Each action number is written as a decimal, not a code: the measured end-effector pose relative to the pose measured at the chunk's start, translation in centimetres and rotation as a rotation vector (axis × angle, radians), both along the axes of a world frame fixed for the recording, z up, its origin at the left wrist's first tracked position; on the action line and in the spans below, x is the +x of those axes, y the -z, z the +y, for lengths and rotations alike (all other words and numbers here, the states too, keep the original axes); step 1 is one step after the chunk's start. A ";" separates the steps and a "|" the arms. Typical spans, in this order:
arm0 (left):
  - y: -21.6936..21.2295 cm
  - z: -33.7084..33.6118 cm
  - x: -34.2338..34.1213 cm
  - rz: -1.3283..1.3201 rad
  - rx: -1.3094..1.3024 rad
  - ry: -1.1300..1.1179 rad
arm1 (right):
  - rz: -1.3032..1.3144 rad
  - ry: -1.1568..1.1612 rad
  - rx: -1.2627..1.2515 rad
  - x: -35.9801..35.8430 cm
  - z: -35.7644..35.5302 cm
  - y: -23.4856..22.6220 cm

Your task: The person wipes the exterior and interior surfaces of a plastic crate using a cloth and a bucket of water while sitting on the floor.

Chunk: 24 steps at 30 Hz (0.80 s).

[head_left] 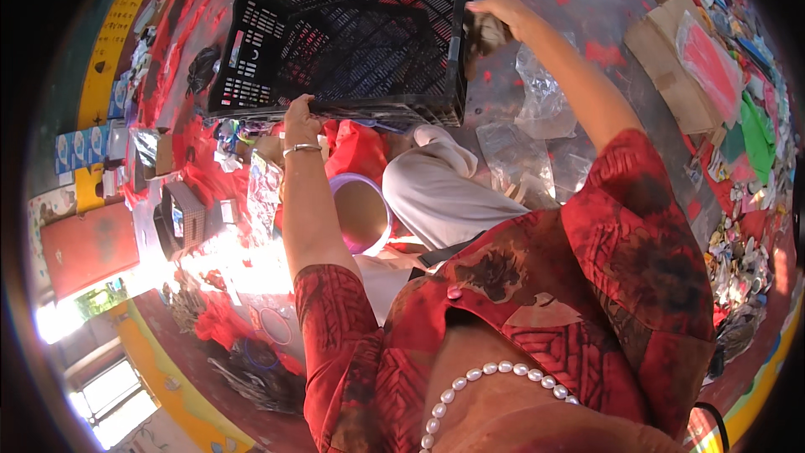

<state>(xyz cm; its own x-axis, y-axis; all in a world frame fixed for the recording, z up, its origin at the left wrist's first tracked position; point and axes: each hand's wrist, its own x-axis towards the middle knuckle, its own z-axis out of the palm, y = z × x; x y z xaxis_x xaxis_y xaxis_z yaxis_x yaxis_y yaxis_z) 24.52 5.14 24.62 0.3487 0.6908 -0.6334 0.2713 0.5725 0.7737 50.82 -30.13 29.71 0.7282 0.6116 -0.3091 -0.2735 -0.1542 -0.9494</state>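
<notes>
A large black plastic crate (360, 51) with slatted walls is tilted so that its open inside faces me. My left hand (302, 120), a bangle at its wrist, is closed on the crate's near rim. At the crate's right side, my right hand (503, 13) has its fingers closed at the rim. Just under that hand shows a crumpled brown-grey bundle (488, 34); whether the hand touches it I cannot tell. Below the crate, near my leg, stands a purple-rimmed bucket (359, 214), next to a red bag (356, 150).
Clear plastic bags (541, 88) lie on the floor to the right, before a flattened cardboard box (671, 59). A patterned box (182, 217) stands at the left. Red scraps and mixed clutter spread along both sides. A black bag (202, 70) lies left of the crate.
</notes>
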 end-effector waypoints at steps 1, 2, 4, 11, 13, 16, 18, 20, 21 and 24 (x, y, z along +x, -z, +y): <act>0.2 0.4 -0.3 -0.065 0.014 0.010 | 0.032 0.047 0.105 0.5 -1.3 -0.5; 0.8 -0.1 -0.9 -0.119 0.012 0.018 | 0.076 0.093 0.194 0.6 -2.6 -0.4; 0.9 -1.4 -0.7 -0.170 -0.066 0.043 | -0.085 0.145 0.220 -0.3 -3.5 -1.1; -1.4 -6.6 -4.8 -0.184 -0.211 -0.032 | -1.314 -0.221 -0.197 -17.0 1.9 -3.5; -2.8 -7.2 -8.3 -0.236 -0.153 -0.002 | -1.387 -0.091 -0.123 -17.5 1.7 -2.3; -3.5 -5.6 -17.4 -0.311 -0.177 0.037 | -1.269 0.105 -0.063 -15.1 4.1 -1.4; -3.9 -7.7 -21.8 -0.198 0.112 0.087 | -1.324 0.207 -0.046 -11.2 3.7 1.7; -4.6 -9.0 -27.0 -0.164 0.259 0.043 | -1.303 0.462 -0.229 -9.7 3.5 2.6; -4.1 -9.5 -29.9 -0.182 0.249 -0.020 | -1.247 0.611 -0.318 -9.0 3.3 2.4; -1.8 -9.0 -38.8 -0.214 0.185 -0.154 | -0.969 0.596 -0.215 -11.3 4.2 -2.0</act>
<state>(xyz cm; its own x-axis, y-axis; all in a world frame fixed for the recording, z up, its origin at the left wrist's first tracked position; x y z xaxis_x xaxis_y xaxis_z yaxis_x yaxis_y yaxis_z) -14.23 -3.90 26.38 0.3432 0.8425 -0.4152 0.0124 0.4380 0.8989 39.55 -25.88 31.73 0.8717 0.0939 0.4810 0.4713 -0.4296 -0.7703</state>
